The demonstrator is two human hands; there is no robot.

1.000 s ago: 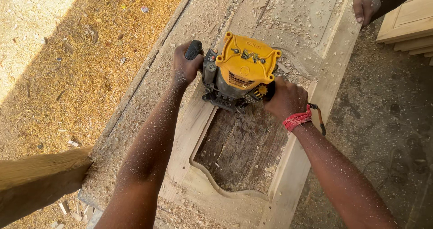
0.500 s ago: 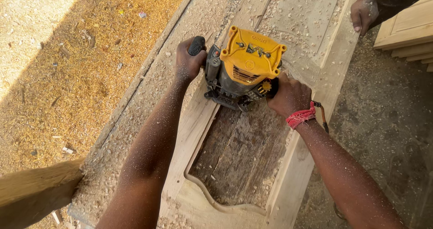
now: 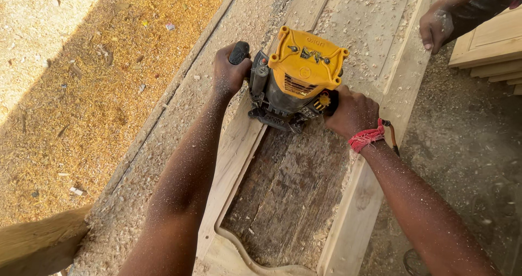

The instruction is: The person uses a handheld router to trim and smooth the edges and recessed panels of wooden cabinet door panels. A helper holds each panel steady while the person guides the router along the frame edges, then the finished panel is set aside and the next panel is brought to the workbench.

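Nearest, a pale wooden door frame point(image 3: 353, 221) with a scalloped carved lower edge around a rough, dark, weathered recessed panel point(image 3: 288, 194), long axis running from near to far and leaning right, dusted with shavings. Midway, a yellow-topped router point(image 3: 296, 80) with black base sitting on the far end of the recess, left hand point(image 3: 228, 72) clamped round its black left knob, right hand point(image 3: 350, 113), red thread at the wrist, clamped on the right handle. Farther right, another person's dusty hand point(image 3: 435, 28) resting on the frame beside stacked pale boards point(image 3: 489, 47); left, sawdust-strewn ground point(image 3: 81, 91).
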